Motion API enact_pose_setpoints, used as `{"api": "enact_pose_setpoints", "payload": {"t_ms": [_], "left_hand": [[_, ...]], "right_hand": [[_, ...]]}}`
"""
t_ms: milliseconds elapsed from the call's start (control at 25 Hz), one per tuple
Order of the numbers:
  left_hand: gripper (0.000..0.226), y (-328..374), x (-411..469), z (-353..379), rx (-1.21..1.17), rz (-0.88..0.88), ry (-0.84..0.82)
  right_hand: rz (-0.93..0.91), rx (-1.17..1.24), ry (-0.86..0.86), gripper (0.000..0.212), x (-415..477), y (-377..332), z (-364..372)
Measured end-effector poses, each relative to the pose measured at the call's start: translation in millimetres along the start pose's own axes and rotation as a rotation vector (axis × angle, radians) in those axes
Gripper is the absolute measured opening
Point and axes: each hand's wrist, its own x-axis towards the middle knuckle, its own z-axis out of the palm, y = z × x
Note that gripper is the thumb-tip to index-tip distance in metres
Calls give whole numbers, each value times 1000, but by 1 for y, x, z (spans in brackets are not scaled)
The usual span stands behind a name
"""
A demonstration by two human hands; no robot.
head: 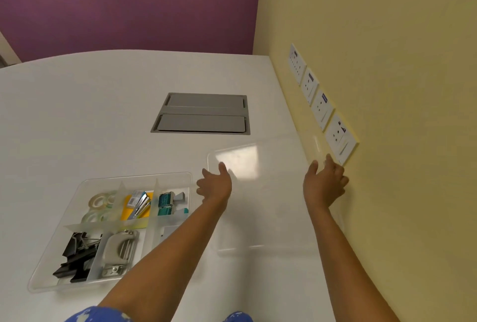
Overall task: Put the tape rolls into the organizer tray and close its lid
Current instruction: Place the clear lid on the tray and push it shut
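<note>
The white counter (90,115) fills most of the room's near corner, running up against the yellow wall (387,38) with its row of sockets (321,109), and a grey hatch (201,113) is set flush into it further back.

On the left side of the counter sits the clear organizer tray (49,265), open on top, its long side running roughly away from the person. Just to its right, near the wall, lies the clear lid (237,159), flat on the counter or barely raised; it is too transparent to tell which. Its near edge shows faintly close to the person, so its long axis also runs away from them, parallel to the tray.

Both arms reach out over that lid. The left hand (215,185) is at the lid's far left side, fingers spread and loose, seemingly touching the edge but not yet clamped. The right hand (325,182) is at the far right side by the wall, fingers also apart; whether it grips the rim I cannot tell.

The tape rolls (100,205) already lie in the tray's far-left compartment, beside staples and clips in the others. So the lid must travel leftward, and the left hand is the one nearer the tray.
</note>
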Motion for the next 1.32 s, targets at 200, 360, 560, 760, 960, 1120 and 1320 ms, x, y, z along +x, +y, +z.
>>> {"api": "enact_pose_setpoints", "payload": {"t_ms": [200,360,560,760,960,1120,1320], "left_hand": [[57,46,-3,-41,-462,90,69],[55,61,14,-97,-909,61,48],[22,34,57,-172,-1342,51,-195],[47,-10,88,-234,-1348,50,-373],[56,-57,106,-287,-1026,33,-369],[54,-83,118,-320,-456,147,-314],[48,-112,121,-319,10,268,-98]], "right_hand": [[-8,425,118,33,7,-53,-18],[252,1012,49,32,-19,-83,-13],[533,1597,-169,42,-49,-99,8],[585,1562,-558,14,-73,-95,44],[532,1295,-799,14,-108,-99,66],[341,797,-851,27,-141,-113,67],[71,271,-740,39,-178,-117,78]]}}
